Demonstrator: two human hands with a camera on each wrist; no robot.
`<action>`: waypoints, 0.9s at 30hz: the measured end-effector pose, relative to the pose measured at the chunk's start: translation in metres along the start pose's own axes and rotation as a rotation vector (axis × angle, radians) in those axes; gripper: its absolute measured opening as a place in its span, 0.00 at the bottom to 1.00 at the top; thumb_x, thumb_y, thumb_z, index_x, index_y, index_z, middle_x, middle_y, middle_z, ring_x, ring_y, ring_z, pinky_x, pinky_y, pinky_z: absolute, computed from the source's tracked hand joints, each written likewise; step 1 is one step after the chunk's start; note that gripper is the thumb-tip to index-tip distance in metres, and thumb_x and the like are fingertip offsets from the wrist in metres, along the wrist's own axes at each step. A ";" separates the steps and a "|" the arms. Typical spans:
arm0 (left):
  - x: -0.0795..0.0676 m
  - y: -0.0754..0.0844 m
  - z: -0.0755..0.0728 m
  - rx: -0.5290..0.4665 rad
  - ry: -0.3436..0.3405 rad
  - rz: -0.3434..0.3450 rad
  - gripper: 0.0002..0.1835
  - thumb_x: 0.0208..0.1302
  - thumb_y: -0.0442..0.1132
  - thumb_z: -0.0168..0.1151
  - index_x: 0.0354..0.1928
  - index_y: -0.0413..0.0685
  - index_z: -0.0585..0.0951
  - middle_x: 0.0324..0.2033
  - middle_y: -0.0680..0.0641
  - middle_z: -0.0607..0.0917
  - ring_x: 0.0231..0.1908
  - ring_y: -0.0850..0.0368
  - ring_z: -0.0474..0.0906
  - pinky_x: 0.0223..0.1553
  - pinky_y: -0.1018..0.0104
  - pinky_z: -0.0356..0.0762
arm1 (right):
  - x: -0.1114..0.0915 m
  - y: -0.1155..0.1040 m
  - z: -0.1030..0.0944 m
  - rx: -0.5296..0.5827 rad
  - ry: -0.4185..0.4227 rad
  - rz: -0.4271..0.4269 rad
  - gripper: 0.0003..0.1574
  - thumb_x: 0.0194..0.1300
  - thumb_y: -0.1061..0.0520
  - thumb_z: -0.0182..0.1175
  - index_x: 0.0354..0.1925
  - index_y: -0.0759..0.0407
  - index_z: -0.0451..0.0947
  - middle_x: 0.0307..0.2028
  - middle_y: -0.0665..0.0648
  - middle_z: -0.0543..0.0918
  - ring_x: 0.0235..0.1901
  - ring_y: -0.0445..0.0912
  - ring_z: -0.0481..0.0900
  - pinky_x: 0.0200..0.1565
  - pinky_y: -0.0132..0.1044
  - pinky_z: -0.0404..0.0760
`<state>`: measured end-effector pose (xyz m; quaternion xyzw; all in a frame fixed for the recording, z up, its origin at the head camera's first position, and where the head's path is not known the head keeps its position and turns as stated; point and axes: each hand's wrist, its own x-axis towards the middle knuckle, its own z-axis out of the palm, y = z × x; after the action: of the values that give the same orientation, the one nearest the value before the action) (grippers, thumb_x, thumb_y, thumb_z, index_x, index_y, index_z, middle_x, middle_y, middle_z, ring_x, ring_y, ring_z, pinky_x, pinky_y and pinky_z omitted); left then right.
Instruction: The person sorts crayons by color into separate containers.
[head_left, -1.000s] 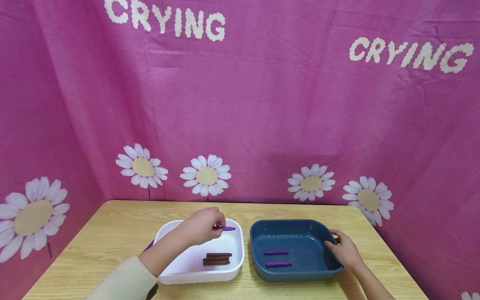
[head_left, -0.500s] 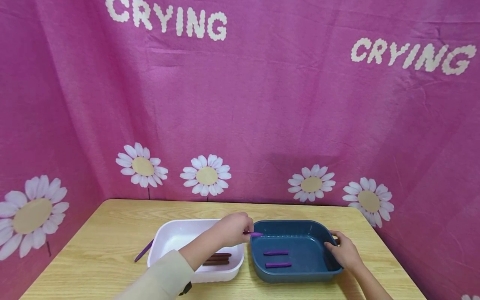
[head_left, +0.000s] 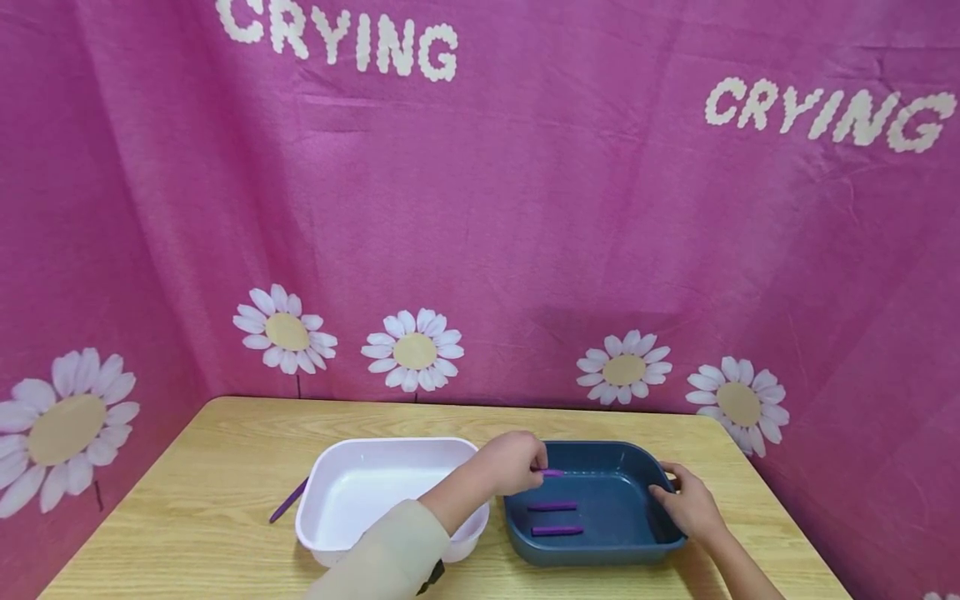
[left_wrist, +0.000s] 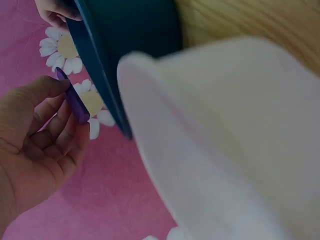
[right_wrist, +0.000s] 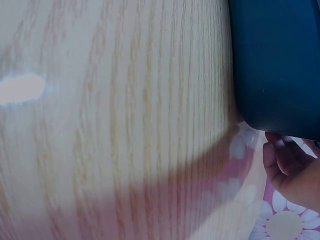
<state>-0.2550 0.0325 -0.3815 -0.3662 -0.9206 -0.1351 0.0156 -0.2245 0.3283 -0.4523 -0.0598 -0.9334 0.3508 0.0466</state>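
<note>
My left hand (head_left: 514,462) pinches a purple crayon (left_wrist: 76,101) between thumb and fingertips, over the left side of the dark blue tub (head_left: 592,554). Two more purple crayons, one (head_left: 552,506) above the other (head_left: 557,531), lie parallel on the tub's floor. At the tub's right end my right hand (head_left: 692,502) grips the wall, thumb over the rim and fingers outside. In the right wrist view its fingers (right_wrist: 282,155) touch the tub's underside edge. My left forearm crosses the white tub (head_left: 352,492) and hides part of its inside.
Another purple crayon (head_left: 288,500) lies on the wooden table (head_left: 225,467), close to the white tub's left wall. Both tubs stand side by side with a narrow gap. A pink curtain (head_left: 525,208) with daisies hangs behind the table and along its sides.
My left hand has carried the purple crayon rightward from over the white tub to the blue tub. The forearm now covers the brown crayons seen earlier. My right hand stays put.
</note>
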 end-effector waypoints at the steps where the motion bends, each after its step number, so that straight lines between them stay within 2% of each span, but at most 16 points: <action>1: 0.003 0.001 0.004 -0.009 -0.004 -0.013 0.04 0.52 0.38 0.64 0.31 0.50 0.85 0.24 0.58 0.81 0.28 0.68 0.71 0.32 0.79 0.71 | 0.000 0.001 0.000 0.000 -0.002 0.006 0.30 0.61 0.60 0.57 0.58 0.74 0.65 0.39 0.68 0.78 0.38 0.55 0.76 0.40 0.49 0.79; 8: 0.016 0.004 0.023 -0.041 -0.028 -0.104 0.04 0.54 0.40 0.65 0.31 0.51 0.84 0.25 0.57 0.81 0.29 0.67 0.72 0.34 0.77 0.72 | 0.000 0.001 0.001 -0.002 0.005 0.014 0.29 0.61 0.60 0.57 0.58 0.73 0.65 0.38 0.67 0.78 0.37 0.54 0.75 0.38 0.46 0.78; 12: 0.020 0.005 0.030 -0.032 -0.040 -0.128 0.04 0.55 0.40 0.65 0.32 0.50 0.84 0.26 0.55 0.81 0.29 0.64 0.73 0.34 0.75 0.73 | 0.000 0.001 0.001 0.006 0.011 0.011 0.29 0.61 0.60 0.57 0.58 0.73 0.66 0.38 0.67 0.78 0.37 0.53 0.76 0.38 0.45 0.79; 19: 0.027 0.005 0.051 0.070 -0.064 -0.144 0.04 0.56 0.42 0.65 0.31 0.51 0.83 0.28 0.55 0.82 0.32 0.63 0.76 0.38 0.73 0.75 | 0.001 0.002 0.000 0.004 0.006 0.018 0.30 0.61 0.59 0.57 0.58 0.73 0.65 0.39 0.68 0.78 0.37 0.53 0.76 0.38 0.46 0.79; 22: 0.030 0.005 0.058 0.069 -0.082 -0.158 0.03 0.57 0.42 0.65 0.30 0.52 0.82 0.28 0.55 0.81 0.31 0.63 0.74 0.37 0.72 0.75 | 0.000 0.002 0.000 0.003 0.012 0.017 0.30 0.61 0.59 0.57 0.58 0.73 0.65 0.39 0.68 0.78 0.38 0.54 0.76 0.38 0.47 0.80; 27: 0.030 0.006 0.064 0.085 -0.076 -0.170 0.05 0.57 0.41 0.65 0.26 0.53 0.80 0.25 0.55 0.79 0.27 0.63 0.71 0.31 0.72 0.73 | -0.002 0.001 0.000 0.010 0.018 0.012 0.29 0.60 0.60 0.57 0.57 0.73 0.66 0.38 0.67 0.78 0.37 0.53 0.76 0.37 0.45 0.80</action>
<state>-0.2681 0.0736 -0.4380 -0.2905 -0.9532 -0.0827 -0.0151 -0.2229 0.3285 -0.4534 -0.0686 -0.9308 0.3551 0.0532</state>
